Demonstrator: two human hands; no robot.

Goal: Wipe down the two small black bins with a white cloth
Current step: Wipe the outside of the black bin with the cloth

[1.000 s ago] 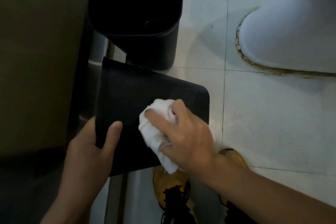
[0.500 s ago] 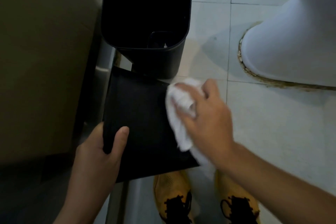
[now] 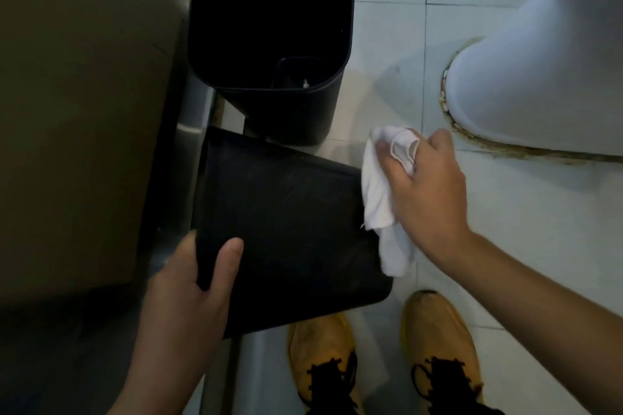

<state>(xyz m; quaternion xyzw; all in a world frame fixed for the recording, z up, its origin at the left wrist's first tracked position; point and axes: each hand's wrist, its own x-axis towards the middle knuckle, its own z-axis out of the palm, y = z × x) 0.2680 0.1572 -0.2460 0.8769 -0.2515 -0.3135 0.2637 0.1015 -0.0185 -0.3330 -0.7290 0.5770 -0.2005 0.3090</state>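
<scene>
Since the earlier frame the right hand (image 3: 426, 192) has slid off the flat face of the held bin (image 3: 290, 229) to its right edge, taking the white cloth (image 3: 384, 199) with it.

Right grip: fingers curled around a bunched wad of the cloth, thumb across the top fold; loose end hangs down past the bin's right edge, touching it. Whether the cloth presses on the side wall cannot be told.

Left grip: left hand (image 3: 188, 296) clamped on the lower left corner of the same bin, thumb (image 3: 227, 259) laid flat on the upper face, fingers hidden beneath. Bin is tipped on its side, tilted, held above the floor (image 3: 505, 246), centre of frame.

Second bin (image 3: 269, 44) stands upright at top centre, open mouth toward the camera, its lower wall just above the held bin's upper edge. A small pale scrap lies inside it.

Right of frame: white toilet base (image 3: 539, 77) with a stained seal on pale tiles. Bottom centre: two yellow shoes (image 3: 438, 347) with black laces. Left: dark panel (image 3: 84, 111).
</scene>
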